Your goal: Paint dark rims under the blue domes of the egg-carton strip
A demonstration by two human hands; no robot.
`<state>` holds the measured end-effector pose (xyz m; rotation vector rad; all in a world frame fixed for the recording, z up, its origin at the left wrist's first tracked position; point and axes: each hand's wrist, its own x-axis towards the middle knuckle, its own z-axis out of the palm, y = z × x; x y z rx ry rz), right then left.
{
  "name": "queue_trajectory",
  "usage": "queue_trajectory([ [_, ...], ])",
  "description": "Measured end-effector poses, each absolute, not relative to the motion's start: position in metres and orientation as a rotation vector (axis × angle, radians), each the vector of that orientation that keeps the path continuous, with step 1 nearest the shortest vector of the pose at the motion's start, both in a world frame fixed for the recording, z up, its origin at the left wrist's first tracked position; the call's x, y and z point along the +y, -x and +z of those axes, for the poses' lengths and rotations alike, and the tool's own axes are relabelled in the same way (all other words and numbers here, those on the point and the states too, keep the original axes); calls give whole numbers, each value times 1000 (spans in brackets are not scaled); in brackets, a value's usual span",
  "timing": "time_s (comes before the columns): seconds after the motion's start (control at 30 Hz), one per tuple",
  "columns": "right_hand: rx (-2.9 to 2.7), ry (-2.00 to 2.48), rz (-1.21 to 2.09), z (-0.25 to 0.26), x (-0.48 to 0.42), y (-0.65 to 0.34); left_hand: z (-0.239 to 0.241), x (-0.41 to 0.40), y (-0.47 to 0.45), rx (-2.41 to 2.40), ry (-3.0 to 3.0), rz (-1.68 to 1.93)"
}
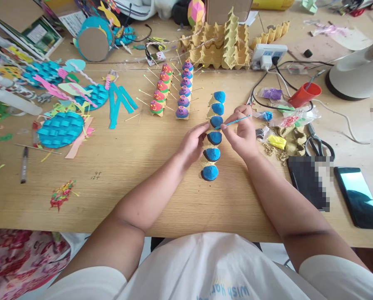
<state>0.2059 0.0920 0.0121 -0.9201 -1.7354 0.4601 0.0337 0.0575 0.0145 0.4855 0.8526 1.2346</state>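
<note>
A strip of egg carton [211,155] lies lengthwise before me, its several cups topped with blue clay, some with a dark rim at the lower edge. My left hand [192,143] steadies the strip from its left side, fingers curled against the middle cups. In my right hand [241,132] a thin blue stick-like tool [239,121] is pinched, its tip against the third blue cup [216,121]. Behind it to the left stand two decorated strips, one red and green [159,96] and one purple [183,101], with pins sticking out of their sides.
Egg cartons [205,56] and a power strip [269,52] sit at the back. Scissors [319,146], a red cup [305,95], clay packets [276,141] and a phone [359,198] lie right. Woven blue paper crafts [61,130] and a marker [24,164] lie left.
</note>
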Motion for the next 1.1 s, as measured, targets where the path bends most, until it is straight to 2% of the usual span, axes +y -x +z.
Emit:
queue_trajectory([
  [1.1, -1735, 934, 493, 2, 99, -209, 10, 60, -33, 868, -572, 1251],
])
